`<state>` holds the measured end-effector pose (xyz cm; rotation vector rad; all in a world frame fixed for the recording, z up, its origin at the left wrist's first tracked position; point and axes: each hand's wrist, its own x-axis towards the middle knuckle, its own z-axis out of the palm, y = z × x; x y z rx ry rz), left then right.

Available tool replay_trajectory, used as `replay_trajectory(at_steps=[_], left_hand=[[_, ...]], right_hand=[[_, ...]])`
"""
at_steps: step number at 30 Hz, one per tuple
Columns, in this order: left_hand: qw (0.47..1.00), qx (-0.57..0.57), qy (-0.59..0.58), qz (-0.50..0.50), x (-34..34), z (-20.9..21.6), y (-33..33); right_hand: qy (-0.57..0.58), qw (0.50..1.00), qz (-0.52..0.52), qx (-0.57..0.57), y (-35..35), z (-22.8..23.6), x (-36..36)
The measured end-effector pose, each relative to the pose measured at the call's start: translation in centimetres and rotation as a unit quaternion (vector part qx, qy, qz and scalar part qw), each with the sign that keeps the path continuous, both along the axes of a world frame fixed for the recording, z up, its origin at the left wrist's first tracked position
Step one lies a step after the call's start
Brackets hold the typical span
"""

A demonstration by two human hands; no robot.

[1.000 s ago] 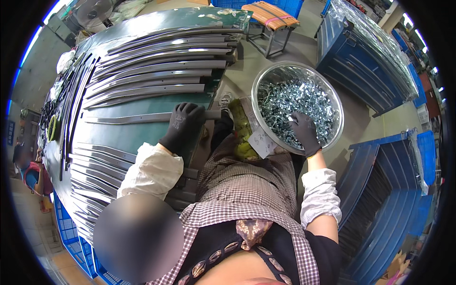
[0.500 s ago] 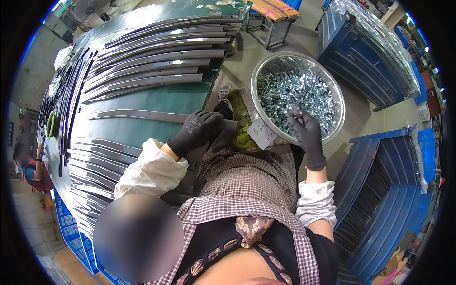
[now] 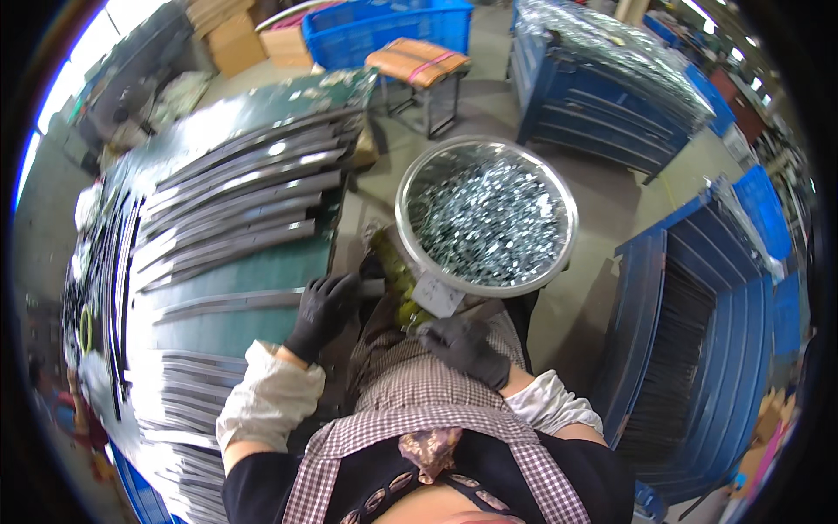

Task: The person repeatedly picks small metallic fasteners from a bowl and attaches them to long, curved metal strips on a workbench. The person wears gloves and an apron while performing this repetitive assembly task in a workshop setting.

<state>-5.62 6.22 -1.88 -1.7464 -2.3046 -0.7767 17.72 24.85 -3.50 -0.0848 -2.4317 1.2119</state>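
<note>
My left hand (image 3: 325, 314), in a dark glove, is closed on a long dark strip (image 3: 236, 303), near the end that juts past the table edge. The rest of that strip lies on the green table top. Over my lap, my right hand (image 3: 467, 349), also gloved, has its fingers pinched together. A small metal piece (image 3: 421, 327) glints at its fingertips, its shape too blurred to make out. Just beyond stands a round metal bowl (image 3: 567, 236) heaped with small shiny metal pieces (image 3: 493, 223). A white paper label (image 3: 438, 295) sits at the bowl's near side.
More dark strips (image 3: 236, 218) lie in rows on the green table (image 3: 271, 253) to my left. Blue metal bins (image 3: 602, 105) stand beyond the bowl and at the right, the latter holding dark strips (image 3: 663, 349). A small wooden-topped stool (image 3: 417, 63) and blue crate (image 3: 393, 31) are ahead.
My right hand has moved from over the bowl back to my lap, toward the strip's end. My left hand still grips the strip. The whole view has shifted with my head.
</note>
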Motion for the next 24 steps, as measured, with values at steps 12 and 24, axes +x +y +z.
replay_trajectory(at_steps=[12, 24], left_hand=[[0.996, -0.069, 0.04, 0.025, -2.7, -3.3, -0.3], [0.998, -0.056, -0.001, 0.039, -0.7, -0.2, 0.5]], right_hand=[[-0.08, 0.997, 0.022, 0.005, 1.2, -1.2, 0.8], [-0.151, 0.981, 0.057, -0.107, 0.7, -3.3, 0.5]])
